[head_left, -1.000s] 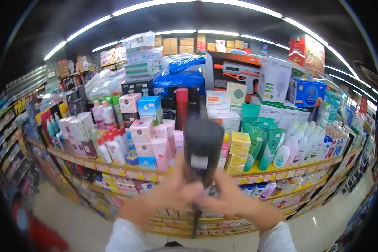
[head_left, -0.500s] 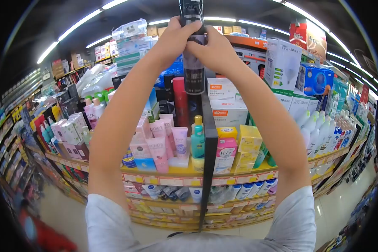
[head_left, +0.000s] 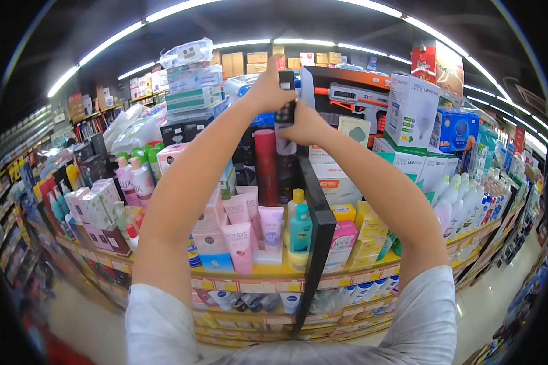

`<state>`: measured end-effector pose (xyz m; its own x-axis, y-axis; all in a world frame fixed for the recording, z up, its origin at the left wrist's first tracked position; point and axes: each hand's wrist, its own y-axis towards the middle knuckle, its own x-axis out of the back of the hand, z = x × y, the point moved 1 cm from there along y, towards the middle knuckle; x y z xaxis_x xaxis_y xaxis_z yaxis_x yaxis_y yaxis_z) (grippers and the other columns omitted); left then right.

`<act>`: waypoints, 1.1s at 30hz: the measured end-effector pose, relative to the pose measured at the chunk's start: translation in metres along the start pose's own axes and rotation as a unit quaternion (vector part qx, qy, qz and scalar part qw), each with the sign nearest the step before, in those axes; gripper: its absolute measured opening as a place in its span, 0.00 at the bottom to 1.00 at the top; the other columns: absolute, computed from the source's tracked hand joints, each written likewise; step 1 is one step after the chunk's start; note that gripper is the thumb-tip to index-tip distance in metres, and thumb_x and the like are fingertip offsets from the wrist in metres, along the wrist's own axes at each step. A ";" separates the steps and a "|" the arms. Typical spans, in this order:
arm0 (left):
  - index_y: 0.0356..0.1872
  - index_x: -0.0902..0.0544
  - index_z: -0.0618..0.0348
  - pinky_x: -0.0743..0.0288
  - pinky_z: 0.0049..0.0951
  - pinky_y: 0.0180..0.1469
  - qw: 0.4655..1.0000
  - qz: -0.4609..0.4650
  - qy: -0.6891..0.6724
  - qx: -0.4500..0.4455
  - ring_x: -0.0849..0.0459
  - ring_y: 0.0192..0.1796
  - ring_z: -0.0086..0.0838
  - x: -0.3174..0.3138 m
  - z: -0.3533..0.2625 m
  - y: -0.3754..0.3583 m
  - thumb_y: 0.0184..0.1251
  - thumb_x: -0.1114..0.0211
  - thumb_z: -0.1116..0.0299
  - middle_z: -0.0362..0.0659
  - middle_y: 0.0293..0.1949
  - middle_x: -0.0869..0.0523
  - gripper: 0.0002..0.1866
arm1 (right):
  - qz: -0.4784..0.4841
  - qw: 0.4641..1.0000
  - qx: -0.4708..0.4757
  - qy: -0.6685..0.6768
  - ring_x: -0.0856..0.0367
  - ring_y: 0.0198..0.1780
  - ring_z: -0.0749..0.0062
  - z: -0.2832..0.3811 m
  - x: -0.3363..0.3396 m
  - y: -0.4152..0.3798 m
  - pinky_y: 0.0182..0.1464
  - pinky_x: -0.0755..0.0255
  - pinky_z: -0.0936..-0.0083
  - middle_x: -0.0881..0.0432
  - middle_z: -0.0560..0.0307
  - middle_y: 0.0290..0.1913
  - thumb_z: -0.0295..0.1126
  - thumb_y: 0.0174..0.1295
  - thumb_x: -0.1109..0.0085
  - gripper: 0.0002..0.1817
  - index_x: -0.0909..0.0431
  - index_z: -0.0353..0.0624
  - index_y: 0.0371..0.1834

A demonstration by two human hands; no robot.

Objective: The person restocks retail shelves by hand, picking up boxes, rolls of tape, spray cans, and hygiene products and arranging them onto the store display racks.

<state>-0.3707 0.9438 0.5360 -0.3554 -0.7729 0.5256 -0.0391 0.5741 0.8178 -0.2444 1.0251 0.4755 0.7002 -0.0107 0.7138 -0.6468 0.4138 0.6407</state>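
Both my arms reach forward over the shelf to a tall, slim black can [head_left: 285,135] with a paler printed band. My left hand [head_left: 270,90] is at its upper part, the thumb laid across the front and a finger pointing upward. Slightly lower, my right hand [head_left: 308,126] grips the can from the right side, its thumb on the label. The can stands upright just behind the shelf divider, its lower part down among the goods. Right beside it on the left is a red can [head_left: 265,163]. Pink face-cream tubes [head_left: 240,244] stand in front.
A black divider [head_left: 320,255] splits the shelf. A green bottle [head_left: 299,230] stands by it. To the right are white boxes [head_left: 337,182], a boxed toy gun [head_left: 353,100] and LED bulb boxes [head_left: 411,109]. Stacked packs [head_left: 192,82] rise on the left.
Both hands have brought the black can down and away from me, from raised above the goods to beside the red can. My left finger now points up. The view has tilted upward.
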 end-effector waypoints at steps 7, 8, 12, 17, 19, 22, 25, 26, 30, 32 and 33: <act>0.68 0.31 0.61 0.23 0.42 0.60 0.974 0.155 0.160 0.033 0.15 0.56 0.52 -0.027 0.019 -0.014 0.57 0.23 0.53 0.61 0.55 0.16 0.41 | 0.152 0.986 -0.051 -0.050 0.14 0.53 0.49 -0.022 -0.020 0.000 0.56 0.21 0.64 0.14 0.35 0.50 0.50 0.35 0.17 0.45 0.20 0.28 0.54; 0.66 0.28 0.59 0.24 0.41 0.62 0.977 0.144 0.153 0.030 0.16 0.58 0.52 -0.029 0.023 -0.016 0.56 0.22 0.51 0.60 0.56 0.16 0.40 | 0.129 0.990 -0.045 -0.040 0.12 0.50 0.51 -0.027 -0.025 -0.001 0.54 0.20 0.65 0.12 0.39 0.47 0.52 0.34 0.16 0.42 0.16 0.31 0.49; 0.61 0.22 0.57 0.24 0.41 0.63 0.962 0.199 0.182 0.038 0.17 0.60 0.50 -0.017 0.018 -0.016 0.56 0.21 0.50 0.58 0.57 0.15 0.35 | 0.134 0.986 -0.052 -0.082 0.11 0.46 0.51 -0.027 -0.028 0.001 0.50 0.18 0.65 0.11 0.39 0.42 0.54 0.33 0.16 0.40 0.14 0.31 0.45; 0.57 0.18 0.56 0.23 0.41 0.62 0.946 0.221 0.226 0.069 0.16 0.60 0.50 -0.033 0.031 -0.023 0.55 0.21 0.48 0.56 0.55 0.14 0.32 | 0.242 0.961 -0.103 -0.088 0.11 0.48 0.53 -0.014 -0.032 -0.013 0.51 0.17 0.66 0.12 0.37 0.44 0.52 0.35 0.16 0.42 0.16 0.27 0.48; 0.58 0.17 0.53 0.23 0.42 0.63 0.921 0.257 0.270 0.113 0.17 0.61 0.48 -0.037 0.024 -0.026 0.55 0.22 0.46 0.52 0.57 0.14 0.32 | 0.211 0.970 -0.050 -0.107 0.10 0.44 0.55 -0.027 -0.046 -0.011 0.49 0.17 0.67 0.11 0.39 0.41 0.51 0.36 0.16 0.39 0.15 0.28 0.45; 0.59 0.16 0.50 0.23 0.43 0.63 0.891 0.279 0.328 0.146 0.17 0.62 0.45 -0.039 0.011 -0.032 0.56 0.23 0.45 0.49 0.58 0.14 0.32 | 0.224 0.968 -0.069 -0.096 0.09 0.38 0.56 -0.025 -0.041 -0.005 0.44 0.15 0.67 0.10 0.44 0.36 0.47 0.39 0.17 0.31 0.13 0.30 0.39; 0.50 0.10 0.50 0.22 0.40 0.62 0.891 0.287 0.344 0.077 0.15 0.58 0.46 -0.042 0.014 -0.025 0.54 0.22 0.50 0.52 0.53 0.12 0.25 | 0.154 0.978 -0.005 -0.139 0.11 0.26 0.69 -0.024 -0.014 0.003 0.34 0.15 0.70 0.12 0.51 0.24 0.48 0.47 0.23 0.21 0.12 0.38 0.27; 0.48 0.09 0.51 0.22 0.41 0.61 0.909 0.260 0.326 0.018 0.14 0.56 0.46 -0.037 0.010 -0.025 0.53 0.23 0.50 0.52 0.50 0.11 0.23 | 0.102 0.984 0.035 -0.139 0.11 0.26 0.68 -0.025 0.000 0.005 0.34 0.16 0.69 0.13 0.50 0.23 0.47 0.51 0.26 0.18 0.12 0.42 0.29; 0.50 0.12 0.55 0.18 0.34 0.47 0.979 0.055 0.178 -0.080 0.11 0.43 0.33 -0.007 -0.020 -0.031 0.69 0.32 0.58 0.46 0.41 0.09 0.16 | -0.136 0.967 0.169 -0.132 0.15 0.25 0.67 0.003 0.074 -0.033 0.32 0.21 0.69 0.13 0.52 0.26 0.40 0.64 0.36 0.13 0.13 0.41 0.36; 0.40 0.15 0.66 0.18 0.35 0.44 0.996 -0.024 0.067 -0.056 0.10 0.39 0.39 0.018 -0.125 -0.098 0.68 0.35 0.70 0.53 0.36 0.10 0.09 | -0.065 0.975 0.187 -0.097 0.14 0.49 0.48 0.054 0.120 -0.108 0.52 0.22 0.60 0.14 0.37 0.42 0.32 0.61 0.37 0.13 0.15 0.35 0.44; 0.52 0.13 0.57 0.19 0.32 0.46 0.987 -0.050 0.139 -0.066 0.11 0.43 0.32 0.013 -0.116 -0.124 0.69 0.32 0.60 0.46 0.41 0.08 0.16 | -0.169 0.928 0.323 -0.073 0.18 0.23 0.68 0.040 0.107 -0.134 0.28 0.26 0.71 0.16 0.53 0.23 0.36 0.66 0.36 0.10 0.13 0.41 0.36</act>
<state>-0.2616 0.8313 0.4682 -0.0845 -0.8788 0.4697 0.0684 0.4651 0.8826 -0.0948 0.9325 0.4773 0.8785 -0.1828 0.4414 -0.4765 -0.2679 0.8373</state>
